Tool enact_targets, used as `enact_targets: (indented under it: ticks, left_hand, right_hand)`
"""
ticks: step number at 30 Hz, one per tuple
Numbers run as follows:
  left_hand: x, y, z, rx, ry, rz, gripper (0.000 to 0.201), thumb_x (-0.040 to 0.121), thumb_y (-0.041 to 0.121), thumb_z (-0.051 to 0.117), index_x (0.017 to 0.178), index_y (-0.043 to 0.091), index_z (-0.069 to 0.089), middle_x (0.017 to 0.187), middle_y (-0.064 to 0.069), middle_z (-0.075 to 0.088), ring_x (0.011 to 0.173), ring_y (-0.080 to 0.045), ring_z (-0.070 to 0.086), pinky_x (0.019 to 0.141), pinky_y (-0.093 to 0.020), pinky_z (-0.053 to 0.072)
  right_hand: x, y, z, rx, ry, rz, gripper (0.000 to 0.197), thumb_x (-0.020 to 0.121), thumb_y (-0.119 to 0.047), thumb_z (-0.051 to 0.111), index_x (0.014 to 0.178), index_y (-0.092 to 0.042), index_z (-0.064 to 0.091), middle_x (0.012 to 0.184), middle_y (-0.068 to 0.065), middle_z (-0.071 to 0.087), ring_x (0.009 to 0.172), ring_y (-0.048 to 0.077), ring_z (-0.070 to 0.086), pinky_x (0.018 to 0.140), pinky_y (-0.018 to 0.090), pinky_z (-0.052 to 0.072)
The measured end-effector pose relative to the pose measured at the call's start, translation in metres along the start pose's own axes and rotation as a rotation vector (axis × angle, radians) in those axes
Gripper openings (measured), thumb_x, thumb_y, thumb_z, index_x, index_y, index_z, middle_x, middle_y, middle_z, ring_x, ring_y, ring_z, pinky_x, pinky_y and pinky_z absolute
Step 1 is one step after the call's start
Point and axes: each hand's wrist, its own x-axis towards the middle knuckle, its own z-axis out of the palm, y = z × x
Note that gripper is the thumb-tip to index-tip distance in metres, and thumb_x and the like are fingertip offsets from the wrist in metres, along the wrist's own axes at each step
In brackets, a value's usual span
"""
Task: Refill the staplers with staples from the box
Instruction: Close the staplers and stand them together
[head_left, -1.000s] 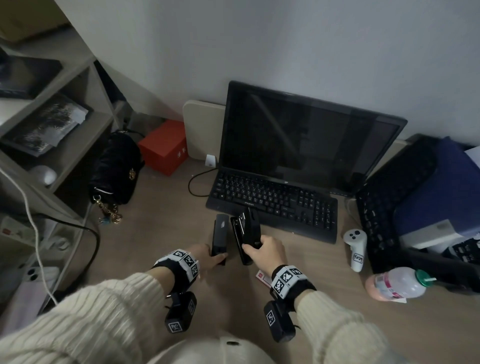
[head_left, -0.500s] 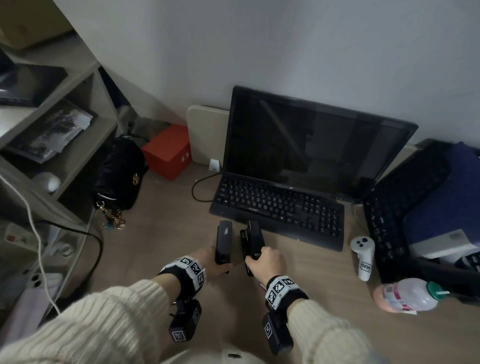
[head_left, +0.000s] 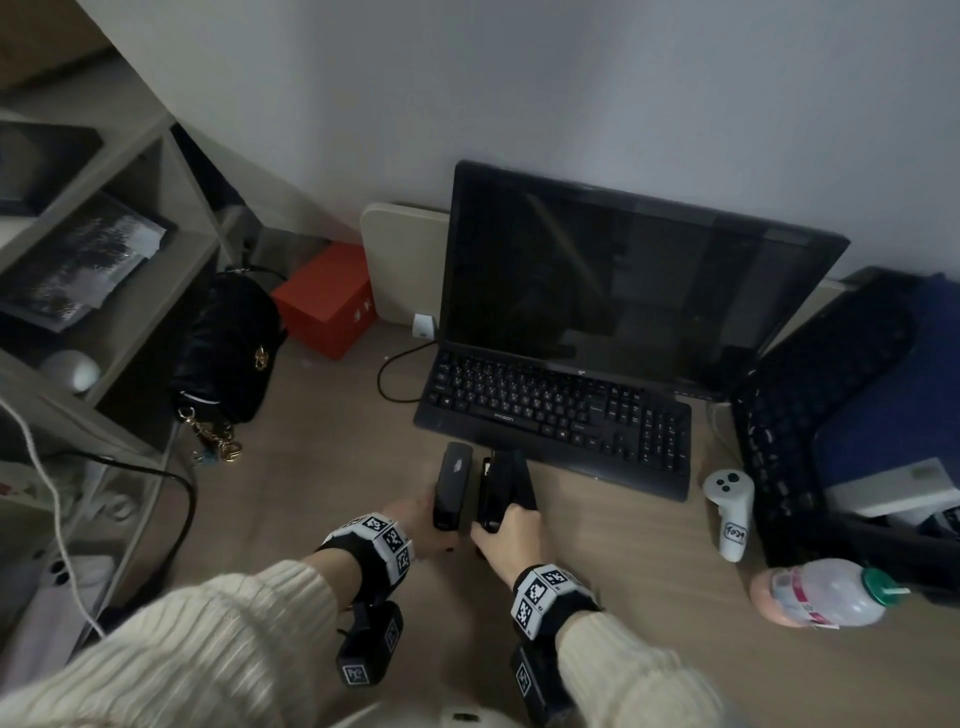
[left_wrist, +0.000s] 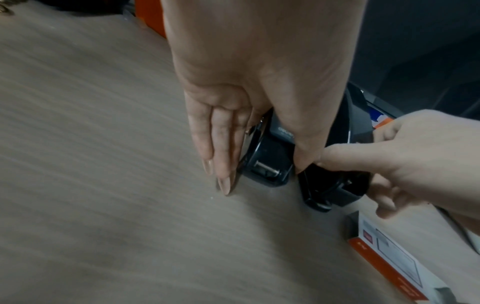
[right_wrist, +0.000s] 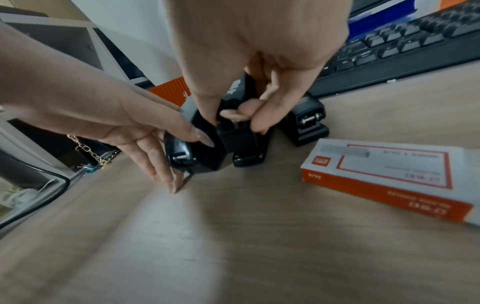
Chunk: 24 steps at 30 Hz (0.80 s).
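Observation:
Three black staplers lie side by side on the wooden desk in front of the keyboard. My left hand (head_left: 431, 525) clasps the left stapler (head_left: 452, 483) at its rear, thumb on one side and straight fingers (left_wrist: 221, 156) on the other, fingertips touching the desk. My right hand (right_wrist: 233, 119) pinches the rear end of the middle stapler (right_wrist: 244, 144) with curled thumb and fingers. The third stapler (right_wrist: 305, 123) stands free just to the right. The orange-and-white staple box (right_wrist: 384, 179) lies flat by my right wrist; the head view hides it.
A black keyboard (head_left: 556, 410) and a dark monitor (head_left: 623, 291) stand right behind the staplers. A white controller (head_left: 730, 504), a lying bottle (head_left: 826, 595) and a second keyboard (head_left: 810, 395) are to the right. A black bag (head_left: 228, 348), a red box (head_left: 327, 299) and shelves are left.
The middle stapler, held tilted a second ago, now lies close and parallel to the left one. Both hands keep their hold.

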Motion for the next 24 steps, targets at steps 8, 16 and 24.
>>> enact_targets:
  ticks: [8, 16, 24]
  left_hand:
    - [0.001, 0.011, -0.003, -0.028, -0.036, 0.063, 0.06, 0.08, 0.025, 0.07, 0.133, 0.019, 0.043, 0.07, 0.011, 0.054, 0.058, -0.008, 0.057, 0.051, -0.019, 0.048]
    - [0.005, 0.003, 0.0, -0.094, -0.025, 0.055, 0.072, 0.076, 0.027, 0.074, 0.139, 0.028, 0.039, 0.073, 0.013, 0.058, 0.058, 0.0, 0.057, 0.044, -0.011, 0.042]
    - [0.004, -0.001, 0.003, -0.078, -0.07, 0.009, 0.064, 0.077, 0.035, 0.074, 0.134, 0.024, 0.046, 0.081, 0.009, 0.064, 0.076, -0.014, 0.067, 0.068, -0.023, 0.054]
  right_hand:
    - [-0.002, 0.01, 0.001, 0.082, -0.149, -0.06, 0.05, 0.079, -0.058, 0.056, 0.098, -0.013, 0.065, 0.097, 0.007, 0.069, 0.09, 0.026, 0.066, 0.076, 0.036, 0.056]
    - [0.009, 0.031, -0.022, 0.012, 0.141, -0.025, 0.025, 0.088, -0.045, 0.048, 0.105, -0.027, 0.05, 0.111, -0.005, 0.057, 0.092, 0.021, 0.06, 0.075, 0.031, 0.046]
    - [0.034, 0.035, -0.014, -0.082, -0.081, 0.067, 0.045, 0.084, -0.053, 0.051, 0.118, -0.023, 0.049, 0.119, -0.001, 0.058, 0.108, 0.024, 0.059, 0.086, 0.034, 0.048]
